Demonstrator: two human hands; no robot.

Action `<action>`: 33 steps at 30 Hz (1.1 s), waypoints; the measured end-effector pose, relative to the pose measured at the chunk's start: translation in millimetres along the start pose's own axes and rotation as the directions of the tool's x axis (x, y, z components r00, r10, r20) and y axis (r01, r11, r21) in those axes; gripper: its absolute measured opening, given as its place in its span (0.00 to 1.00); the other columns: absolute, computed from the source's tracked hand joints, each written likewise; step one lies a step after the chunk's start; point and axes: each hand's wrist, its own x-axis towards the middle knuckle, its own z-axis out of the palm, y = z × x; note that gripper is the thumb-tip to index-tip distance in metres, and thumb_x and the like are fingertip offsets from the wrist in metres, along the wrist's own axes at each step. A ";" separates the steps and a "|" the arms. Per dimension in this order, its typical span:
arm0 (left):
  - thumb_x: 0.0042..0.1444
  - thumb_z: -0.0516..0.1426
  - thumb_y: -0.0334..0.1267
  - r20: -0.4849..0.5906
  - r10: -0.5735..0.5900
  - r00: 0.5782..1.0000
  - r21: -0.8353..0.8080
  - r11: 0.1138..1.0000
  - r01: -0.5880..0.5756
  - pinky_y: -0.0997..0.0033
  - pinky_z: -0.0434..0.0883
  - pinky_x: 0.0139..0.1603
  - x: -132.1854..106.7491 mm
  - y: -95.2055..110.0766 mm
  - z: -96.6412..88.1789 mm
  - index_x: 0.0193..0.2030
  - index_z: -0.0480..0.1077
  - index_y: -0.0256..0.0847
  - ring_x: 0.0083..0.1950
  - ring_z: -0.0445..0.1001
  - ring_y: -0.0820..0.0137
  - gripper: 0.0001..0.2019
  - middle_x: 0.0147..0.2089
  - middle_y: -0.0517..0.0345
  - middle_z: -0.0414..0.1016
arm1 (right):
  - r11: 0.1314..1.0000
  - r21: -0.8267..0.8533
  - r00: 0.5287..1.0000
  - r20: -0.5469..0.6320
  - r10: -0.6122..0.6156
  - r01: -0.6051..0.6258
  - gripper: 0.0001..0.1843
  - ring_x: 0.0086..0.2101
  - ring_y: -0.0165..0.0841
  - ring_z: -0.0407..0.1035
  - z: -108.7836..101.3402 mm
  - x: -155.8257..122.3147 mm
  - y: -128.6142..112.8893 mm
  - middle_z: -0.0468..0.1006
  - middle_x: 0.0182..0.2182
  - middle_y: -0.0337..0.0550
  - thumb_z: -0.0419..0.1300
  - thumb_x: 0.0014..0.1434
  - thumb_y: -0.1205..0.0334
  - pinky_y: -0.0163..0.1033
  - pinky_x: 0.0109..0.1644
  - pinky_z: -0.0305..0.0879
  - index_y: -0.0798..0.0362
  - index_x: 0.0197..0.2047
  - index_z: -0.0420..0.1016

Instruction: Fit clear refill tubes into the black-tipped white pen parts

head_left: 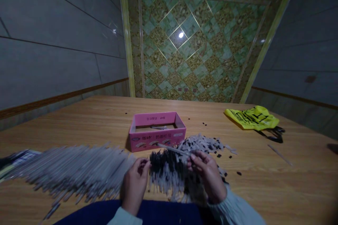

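My right hand (203,168) grips one end of a thin clear tube (173,148), which points up and left in front of the pink box. My left hand (137,179) has its thumb and fingers pressed together; whatever is between them is too small to make out. Between my hands lies a heap of short translucent pieces with black tips (167,168). A wide pile of long clear tubes (79,168) lies left of my left hand. Beyond the heap stands the open pink cardboard box (155,144), with a few thin tubes inside.
More small white pieces (202,143) and black bits (239,173) are scattered right of the box. A yellow bag with black handles (250,117) lies at the back right of the wooden table (100,123). A single tube (280,154) lies near it.
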 end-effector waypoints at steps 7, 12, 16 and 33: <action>0.56 0.48 0.34 0.025 0.219 0.975 0.756 0.634 -0.162 0.61 0.60 0.46 3.2 -1.2 -23.1 0.47 0.71 0.36 0.47 0.66 0.56 0.16 0.44 0.46 0.74 | 0.663 -0.637 0.902 0.132 -0.410 0.394 0.14 0.36 0.36 0.72 48.3 104.7 -31.1 0.79 0.35 0.47 0.55 0.56 0.57 0.38 0.40 0.66 0.56 0.41 0.75; 0.53 0.51 0.31 0.077 0.091 0.993 0.854 0.508 -0.113 0.62 0.59 0.40 3.5 -15.7 -20.7 0.45 0.73 0.37 0.44 0.69 0.57 0.14 0.41 0.45 0.74 | 0.502 -0.791 0.904 0.144 -0.404 0.350 0.10 0.41 0.38 0.70 83.1 137.0 -12.9 0.80 0.37 0.43 0.57 0.54 0.61 0.40 0.45 0.61 0.48 0.39 0.78; 0.55 0.49 0.30 0.120 0.088 0.989 0.832 0.534 -0.148 0.62 0.60 0.40 5.1 -19.0 -20.7 0.41 0.74 0.37 0.42 0.72 0.58 0.14 0.37 0.45 0.76 | 0.427 -0.832 0.910 0.203 -0.362 0.356 0.09 0.39 0.38 0.72 93.6 140.1 -0.2 0.81 0.32 0.43 0.58 0.53 0.65 0.40 0.45 0.60 0.50 0.34 0.80; 0.59 0.46 0.39 0.057 0.292 0.955 0.511 0.813 -0.279 0.68 0.64 0.40 4.3 -0.8 -16.2 0.49 0.72 0.44 0.39 0.70 0.64 0.17 0.39 0.51 0.71 | 0.250 -0.882 0.911 0.354 -0.211 0.400 0.10 0.34 0.34 0.69 1.4 3.4 21.4 0.75 0.32 0.43 0.58 0.50 0.70 0.35 0.38 0.60 0.52 0.36 0.77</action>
